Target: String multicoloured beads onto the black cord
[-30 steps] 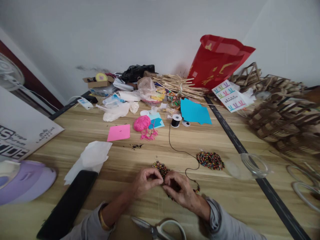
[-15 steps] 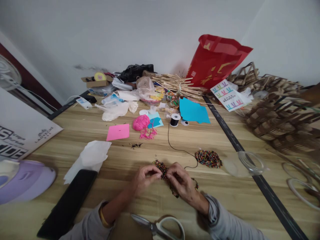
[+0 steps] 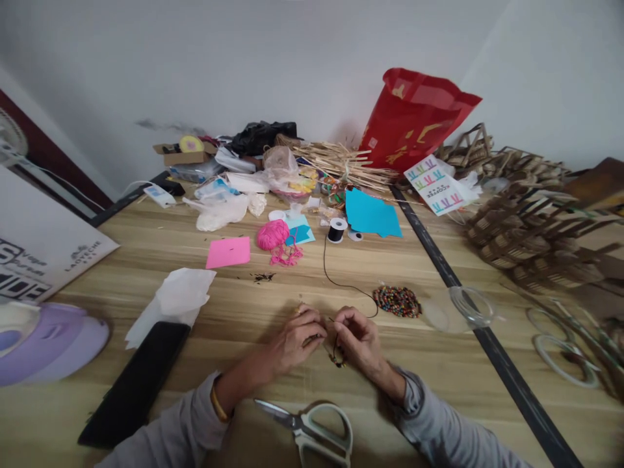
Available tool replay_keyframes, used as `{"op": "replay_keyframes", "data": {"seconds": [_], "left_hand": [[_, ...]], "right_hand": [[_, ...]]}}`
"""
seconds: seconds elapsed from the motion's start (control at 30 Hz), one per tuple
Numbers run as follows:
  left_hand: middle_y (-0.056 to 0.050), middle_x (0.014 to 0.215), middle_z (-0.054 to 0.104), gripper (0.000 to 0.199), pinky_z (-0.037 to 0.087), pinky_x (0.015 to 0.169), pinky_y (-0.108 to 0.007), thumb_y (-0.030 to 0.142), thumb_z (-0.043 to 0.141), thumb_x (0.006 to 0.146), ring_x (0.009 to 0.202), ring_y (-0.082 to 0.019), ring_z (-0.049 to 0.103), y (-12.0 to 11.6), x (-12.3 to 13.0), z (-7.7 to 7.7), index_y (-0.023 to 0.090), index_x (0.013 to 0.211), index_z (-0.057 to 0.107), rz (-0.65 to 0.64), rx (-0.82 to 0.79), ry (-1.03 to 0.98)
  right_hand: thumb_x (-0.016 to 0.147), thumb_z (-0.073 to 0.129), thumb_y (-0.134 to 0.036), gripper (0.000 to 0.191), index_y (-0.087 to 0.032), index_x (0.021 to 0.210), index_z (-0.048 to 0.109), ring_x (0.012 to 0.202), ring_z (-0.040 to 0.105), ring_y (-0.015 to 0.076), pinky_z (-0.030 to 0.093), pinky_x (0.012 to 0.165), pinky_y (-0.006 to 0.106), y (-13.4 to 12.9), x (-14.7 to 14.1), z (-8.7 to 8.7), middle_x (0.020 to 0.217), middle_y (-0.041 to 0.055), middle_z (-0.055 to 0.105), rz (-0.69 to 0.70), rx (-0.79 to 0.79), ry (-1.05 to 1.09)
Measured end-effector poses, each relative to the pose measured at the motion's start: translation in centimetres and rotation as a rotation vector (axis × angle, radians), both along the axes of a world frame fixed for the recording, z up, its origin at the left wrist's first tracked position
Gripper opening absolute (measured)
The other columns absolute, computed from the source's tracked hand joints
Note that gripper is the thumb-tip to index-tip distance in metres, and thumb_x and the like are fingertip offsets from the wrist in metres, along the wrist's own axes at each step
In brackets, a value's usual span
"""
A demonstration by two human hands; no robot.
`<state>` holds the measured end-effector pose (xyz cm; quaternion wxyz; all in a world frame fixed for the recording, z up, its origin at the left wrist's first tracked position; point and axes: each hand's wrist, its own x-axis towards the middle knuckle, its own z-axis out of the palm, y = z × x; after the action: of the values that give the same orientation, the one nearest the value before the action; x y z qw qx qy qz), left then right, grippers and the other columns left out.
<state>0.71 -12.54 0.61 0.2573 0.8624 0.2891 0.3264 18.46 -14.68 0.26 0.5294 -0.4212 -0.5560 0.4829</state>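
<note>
My right hand (image 3: pixel 359 343) pinches a thin black cord (image 3: pixel 334 338), whose tip sticks out to the left of the fingertips. A few small beads (image 3: pixel 337 361) hang on the cord below that hand. Just to the left, my left hand (image 3: pixel 298 339) has its fingers curled together; what they hold, if anything, is hidden. A coil of multicoloured beads (image 3: pixel 397 301) lies to the right of both hands. From a black thread spool (image 3: pixel 337 230) a black line runs down toward the bead coil. Scissors (image 3: pixel 312 426) lie open below the hands.
A black phone-like slab (image 3: pixel 139 383) and white paper (image 3: pixel 180 296) lie at the left, beside a purple object (image 3: pixel 63 344). Pink yarn (image 3: pixel 273 234), pink paper (image 3: pixel 228 252) and blue paper (image 3: pixel 373 213) lie farther back. Woven baskets (image 3: pixel 517 240) and clear tubing (image 3: pixel 472 307) are at the right.
The hands have moved a little apart. The bead bunch that was between them is no longer seen there, and a cord tip now shows at my right fingertips. The view has shifted slightly.
</note>
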Motion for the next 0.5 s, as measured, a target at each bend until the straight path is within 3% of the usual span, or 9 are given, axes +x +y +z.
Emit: {"op": "replay_keyframes", "data": {"seconds": [0.2, 0.5], "left_hand": [[-0.003, 0.096, 0.06, 0.015, 0.039, 0.095, -0.031, 0.023, 0.051, 0.092, 0.101, -0.017, 0.052, 0.6, 0.7, 0.6, 0.018, 0.088, 0.065, -0.099, 0.038, 0.225], [-0.004, 0.091, 0.061, 0.02, 0.038, 0.093, -0.031, 0.018, 0.047, 0.093, 0.098, -0.017, 0.051, 1.4, 0.7, -0.5, 0.019, 0.086, 0.066, -0.161, 0.24, 0.35]], "right_hand": [[0.082, 0.065, -0.043, 0.027, -0.018, 0.074, 0.056, 0.044, 0.045, 0.0083, 0.037, 0.041, 0.019, 0.3, 0.9, 0.8, 0.055, -0.0037, 0.05, -0.061, 0.022, -0.006], [0.08, 0.065, -0.045, 0.03, -0.018, 0.072, 0.055, 0.044, 0.041, 0.0076, 0.035, 0.04, 0.019, 0.5, 0.6, 0.4, 0.055, -0.0041, 0.048, -0.082, 0.019, -0.011]]}}
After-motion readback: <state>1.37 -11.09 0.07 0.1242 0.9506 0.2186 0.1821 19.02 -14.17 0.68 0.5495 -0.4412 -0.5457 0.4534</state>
